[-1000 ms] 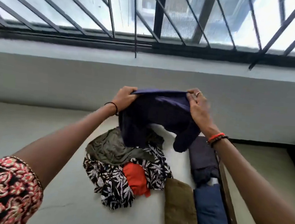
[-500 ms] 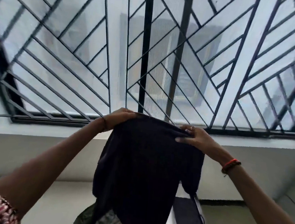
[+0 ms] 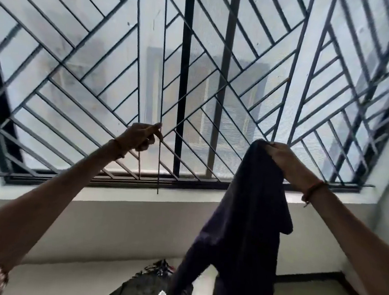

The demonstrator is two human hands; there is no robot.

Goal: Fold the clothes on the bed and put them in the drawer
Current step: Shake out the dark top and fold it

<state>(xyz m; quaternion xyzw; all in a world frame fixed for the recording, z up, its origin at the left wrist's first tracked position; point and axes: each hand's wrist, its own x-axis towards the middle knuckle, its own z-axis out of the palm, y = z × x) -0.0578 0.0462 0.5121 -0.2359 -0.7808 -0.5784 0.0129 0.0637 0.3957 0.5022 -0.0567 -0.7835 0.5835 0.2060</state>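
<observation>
The large window with its black metal grille of diagonal bars (image 3: 183, 75) filled most of the view. A dark navy cloth garment (image 3: 248, 222) was hung unfolded before the window's lower right part and the wall beneath it. It was gripped at its top edge by the curled fingers of the right hand (image 3: 282, 158). Below the window, the pale bed (image 3: 59, 286) was seen only as a strip, and a heap of unfolded clothes (image 3: 151, 284) was left on it. The left hand (image 3: 141, 136) was raised before the grille, apart from the garment. Its fingers were curled, but whether anything was pinched could not be told. The task was judged far from finished: this garment was not yet folded, the heap was unsorted, and no drawer was shown.
</observation>
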